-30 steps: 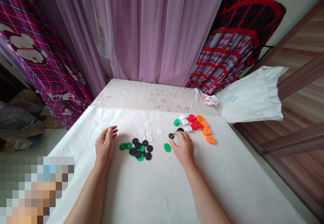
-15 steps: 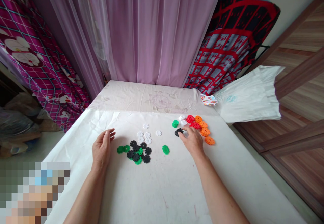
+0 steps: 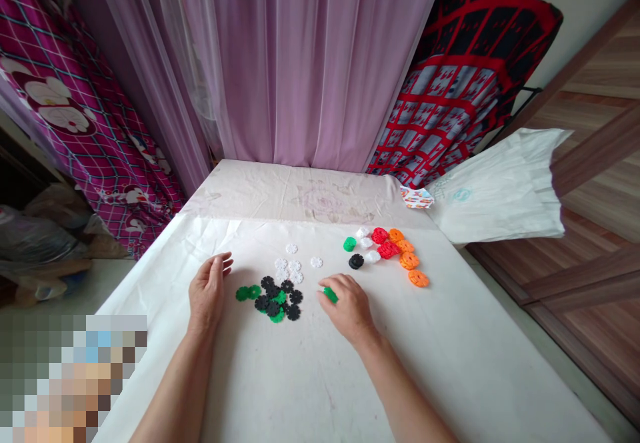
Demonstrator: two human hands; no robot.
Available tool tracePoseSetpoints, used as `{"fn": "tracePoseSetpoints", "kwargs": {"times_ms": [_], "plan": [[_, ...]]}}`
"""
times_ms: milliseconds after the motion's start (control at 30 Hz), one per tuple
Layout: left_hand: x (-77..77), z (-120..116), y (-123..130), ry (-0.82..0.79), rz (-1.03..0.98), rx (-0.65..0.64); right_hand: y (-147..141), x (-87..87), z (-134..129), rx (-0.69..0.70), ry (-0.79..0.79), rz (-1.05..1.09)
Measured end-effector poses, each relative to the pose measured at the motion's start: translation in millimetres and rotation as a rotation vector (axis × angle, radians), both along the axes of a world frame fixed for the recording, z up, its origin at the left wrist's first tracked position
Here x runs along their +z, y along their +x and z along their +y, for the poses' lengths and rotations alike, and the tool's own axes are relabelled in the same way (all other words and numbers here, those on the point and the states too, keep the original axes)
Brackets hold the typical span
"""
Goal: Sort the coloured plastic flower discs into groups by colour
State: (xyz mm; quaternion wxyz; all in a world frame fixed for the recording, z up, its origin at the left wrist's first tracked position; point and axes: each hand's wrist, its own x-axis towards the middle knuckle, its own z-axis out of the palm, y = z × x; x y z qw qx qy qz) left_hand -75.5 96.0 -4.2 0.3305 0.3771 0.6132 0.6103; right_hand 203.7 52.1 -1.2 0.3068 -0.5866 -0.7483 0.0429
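My right hand [image 3: 347, 306] has its thumb and fingers closed round a green plastic notched disc [image 3: 330, 293] lying on the white cloth; the hand partly covers it. Off to the left, my left hand [image 3: 207, 289] rests with fingers loosely apart and holds nothing. Between the hands lies a loose heap of black discs [image 3: 262, 303] mixed with green ones [image 3: 277, 316]. Two green discs [image 3: 243, 293] sit nearest my left hand. Several white discs [image 3: 281, 266] are spread behind the heap. A black disc stack [image 3: 356, 261] stands beyond my right hand.
Small groups of red discs [image 3: 387, 249], orange discs [image 3: 409, 261], white discs [image 3: 373, 257] and a green stack [image 3: 349, 244] stand at the back right. A white bag [image 3: 500, 193] and a patterned paper piece [image 3: 417, 197] are at the table's right edge. Curtains [image 3: 310, 63] hang behind.
My right hand has left the black disc stack at the back right and come left and nearer, onto the lone green disc. My left hand stays much the same.
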Motion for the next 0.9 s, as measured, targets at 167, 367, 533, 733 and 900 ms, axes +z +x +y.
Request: {"fn": "tracePoseSetpoints", "kwargs": {"times_ms": [167, 367, 533, 733, 900], "plan": [[2.0, -0.7, 0.1, 0.011, -0.005, 0.004, -35.8, 10.5, -4.3, 0.092, -0.175, -0.111], [3.3, -0.7, 1.0, 0.022, -0.034, 0.011, -40.8, 19.2, 4.0, 0.145, -0.264, -0.167], [3.4, -1.1, 1.6, 0.02, -0.037, 0.01, -45.9, 13.7, 1.3, 0.08, -0.231, -0.086], [2.4, -1.3, 0.5, 0.013, -0.038, 0.007, -14.1, 7.5, -2.5, -0.093, -0.262, 0.337], [2.1, -1.0, 0.9, 0.007, -0.011, 0.006, 51.8, 11.3, 19.2, -0.385, -0.154, 0.749]]}}
